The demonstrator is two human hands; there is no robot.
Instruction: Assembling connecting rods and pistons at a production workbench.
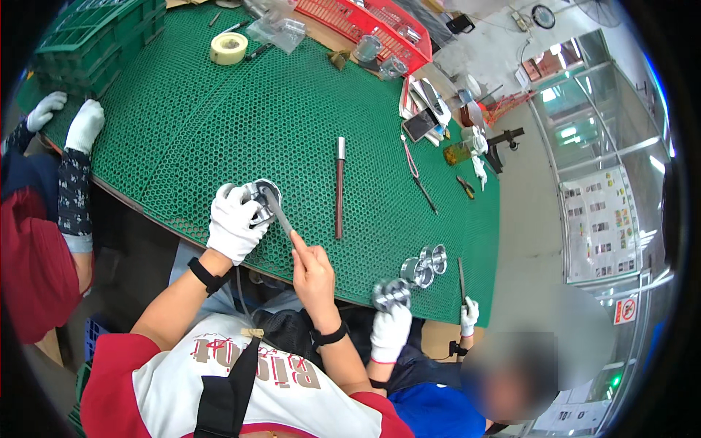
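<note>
My left hand point(237, 225), in a white glove, grips a shiny ring-shaped metal casting point(264, 196) near the table's front edge. My bare right hand point(314, 274) is closed round the near end of a narrow flat file point(279, 212). The file's far end lies against the casting's opening; whether it reaches inside I cannot tell. Beyond my right hand lies a brown rod point(339, 186) with a silver end, touched by neither hand.
Green perforated matting point(241, 117) covers the table. At right, a co-worker's gloved hand point(392, 332) holds a metal casting point(392, 294), beside more castings point(420, 270). Another person's gloved hands point(86, 125) are near green crates point(102, 44). Tape point(228, 48), a phone point(420, 125) and pliers point(466, 187) lie farther off.
</note>
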